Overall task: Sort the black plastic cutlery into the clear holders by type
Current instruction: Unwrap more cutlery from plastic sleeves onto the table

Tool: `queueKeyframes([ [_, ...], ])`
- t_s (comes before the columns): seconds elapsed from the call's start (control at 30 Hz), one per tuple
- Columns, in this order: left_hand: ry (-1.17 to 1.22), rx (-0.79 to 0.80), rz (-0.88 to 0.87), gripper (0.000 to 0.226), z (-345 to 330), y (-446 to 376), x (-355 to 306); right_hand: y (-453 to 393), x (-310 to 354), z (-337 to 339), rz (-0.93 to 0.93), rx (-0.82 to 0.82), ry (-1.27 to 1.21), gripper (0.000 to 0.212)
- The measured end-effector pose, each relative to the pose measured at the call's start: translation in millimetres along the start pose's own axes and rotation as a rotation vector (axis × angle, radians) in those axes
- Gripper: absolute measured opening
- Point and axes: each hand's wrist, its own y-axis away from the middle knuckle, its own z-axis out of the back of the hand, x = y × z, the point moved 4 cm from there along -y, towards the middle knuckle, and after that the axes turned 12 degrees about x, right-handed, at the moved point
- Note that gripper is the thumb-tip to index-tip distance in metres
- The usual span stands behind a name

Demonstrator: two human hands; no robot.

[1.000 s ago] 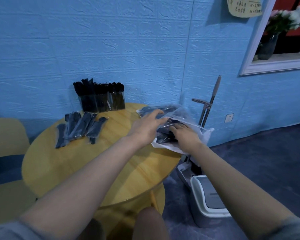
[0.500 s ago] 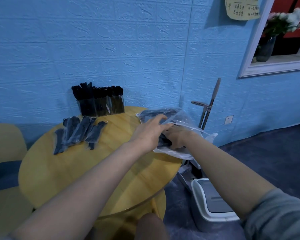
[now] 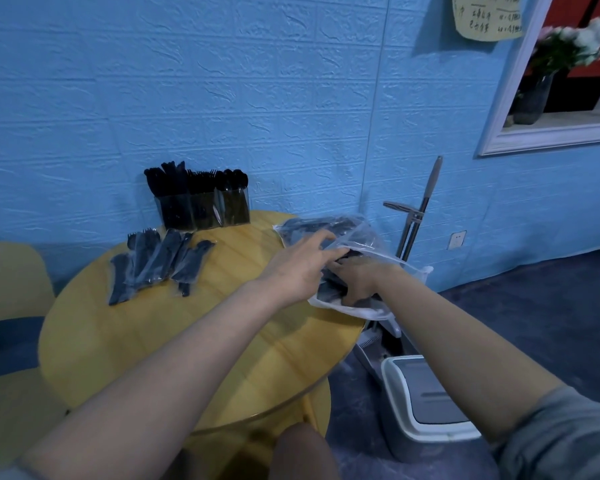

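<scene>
A clear plastic bag (image 3: 368,233) of black cutlery lies at the right edge of the round yellow table (image 3: 153,341). My left hand (image 3: 302,268) pinches the upper rim of the bag's mouth. My right hand (image 3: 359,280) is inside the bag, its fingers curled down around black cutlery (image 3: 326,289); the fingertips are hidden. Three clear holders (image 3: 203,211) filled with black cutlery stand by the wall. Several wrapped cutlery packets (image 3: 160,261) lie in a pile in front of the holders.
A grey and white mop bucket (image 3: 426,403) with its mop handle (image 3: 420,216) stands on the floor right of the table. Yellow chairs (image 3: 11,282) are at the left. The blue wall is directly behind the table.
My right hand has gone deeper into the bag. My left hand has shifted from resting on the bag to holding its rim. The camera has moved slightly closer.
</scene>
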Motion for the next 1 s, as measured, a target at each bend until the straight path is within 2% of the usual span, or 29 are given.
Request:
queueKeyframes([
  [0.07,0.074,0.021,-0.024,0.061,-0.9,2.3,-1.6,1.0,0.4,2.7,0.004,-0.03,-0.022,0.073],
  [0.2,0.177,0.06,-0.036,0.068,-3.0,6.3,-3.3,1.1,5.0,-3.6,-0.008,-0.101,-0.021,0.049],
  [0.33,0.167,0.045,-0.014,0.07,-4.4,9.1,-3.6,10.0,3.2,-19.8,0.007,-0.329,0.045,0.051],
  [0.47,0.15,0.049,0.015,0.067,-7.4,9.4,-6.4,32.2,1.3,-32.8,0.061,-0.511,-0.011,0.048],
  [0.57,0.165,0.047,0.043,0.067,-10.4,11.1,-7.2,51.0,3.6,-40.6,0.125,-0.617,-0.07,0.053],
  [0.73,0.277,0.053,0.016,0.062,-18.1,15.2,-8.2,82.9,15.0,-44.4,0.271,-0.867,-0.012,0.054],
  [0.83,0.43,0.057,0.006,0.059,-13.9,19.7,-10.8,98.0,25.2,-39.6,0.325,-0.903,0.008,0.058],
  [0.93,0.719,0.125,0.029,0.051,-7.7,29.0,-10.9,110.1,32.7,-31.4,0.327,-0.879,0.053,0.059],
  [1.0,0.83,0.143,0.043,0.041,-4.2,36.8,-9.1,116.9,38.5,-26.0,0.328,-0.856,0.086,0.057],
])
